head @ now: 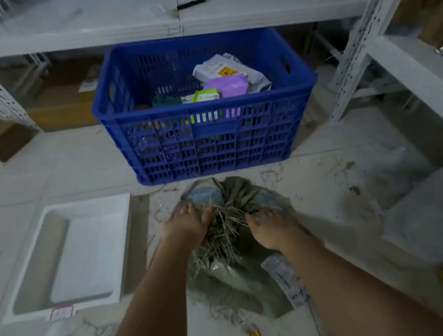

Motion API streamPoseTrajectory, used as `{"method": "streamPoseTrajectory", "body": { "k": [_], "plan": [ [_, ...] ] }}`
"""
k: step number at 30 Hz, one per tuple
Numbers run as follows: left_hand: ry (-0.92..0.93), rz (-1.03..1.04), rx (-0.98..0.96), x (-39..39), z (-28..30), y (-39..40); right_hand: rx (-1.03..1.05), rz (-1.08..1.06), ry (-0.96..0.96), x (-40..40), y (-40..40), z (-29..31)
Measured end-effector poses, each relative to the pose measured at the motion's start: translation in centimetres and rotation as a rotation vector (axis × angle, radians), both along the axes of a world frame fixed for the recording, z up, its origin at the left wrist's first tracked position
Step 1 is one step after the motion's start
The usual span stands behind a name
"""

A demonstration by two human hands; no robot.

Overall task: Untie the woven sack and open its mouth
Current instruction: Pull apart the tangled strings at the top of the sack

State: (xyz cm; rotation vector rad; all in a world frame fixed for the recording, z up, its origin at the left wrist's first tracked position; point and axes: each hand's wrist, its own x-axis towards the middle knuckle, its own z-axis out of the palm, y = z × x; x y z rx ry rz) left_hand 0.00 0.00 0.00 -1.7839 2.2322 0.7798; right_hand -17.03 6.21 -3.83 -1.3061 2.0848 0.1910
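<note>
A grey-green woven sack (226, 277) stands on the floor right below me, its frayed mouth (223, 224) bunched together with loose straw-like fibres sticking out. My left hand (187, 224) grips the left side of the bunched mouth, fingers curled into the fabric. On the right side of the bunch, my right hand (269, 227) pinches the fibres. The tie itself is hidden among the frayed strands. A printed label strip (286, 280) hangs down the sack's right side.
A blue plastic crate (210, 138) holding several packets stands just beyond the sack. A white foam box (71, 255) lies at left, white bags (441, 218) at right. White metal shelving (384, 42) runs along the back and right. A small cardboard box (0, 140) sits far left.
</note>
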Motion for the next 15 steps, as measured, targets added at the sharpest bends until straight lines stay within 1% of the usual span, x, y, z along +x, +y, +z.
{"method": "streamPoseTrajectory", "body": {
  "k": [1, 3, 5, 6, 7, 10, 12, 15],
  "plan": [
    [0.102, 0.055, -0.041, 0.0, -0.4, 0.2, 0.006, 0.005, -0.008, 0.1, 0.5, -0.1],
    [0.327, 0.237, -0.075, 0.2, -1.0, 1.3, -0.050, 0.041, 0.011, 0.6, 1.7, -0.7],
    [0.569, 0.443, -0.067, 0.7, -1.8, 2.7, -0.100, 0.018, 0.022, 1.2, 3.3, -2.2],
    [0.657, 0.530, -0.041, 0.8, -2.3, 3.3, -0.126, -0.002, 0.029, 1.5, 4.1, -3.1],
    [0.705, 0.588, -0.034, 1.1, -3.1, 3.9, -0.137, -0.019, 0.039, 1.7, 4.8, -4.1],
    [0.719, 0.717, -0.023, 1.6, -5.6, 5.3, -0.155, -0.073, 0.100, 2.1, 6.5, -6.9],
    [0.751, 0.782, -0.061, 1.8, -7.1, 5.7, -0.253, -0.065, 0.167, 2.6, 7.0, -8.0],
    [0.786, 0.747, -0.102, 2.4, -9.7, 5.8, -0.369, -0.078, 0.254, 3.0, 7.5, -9.6]
  ]
}}
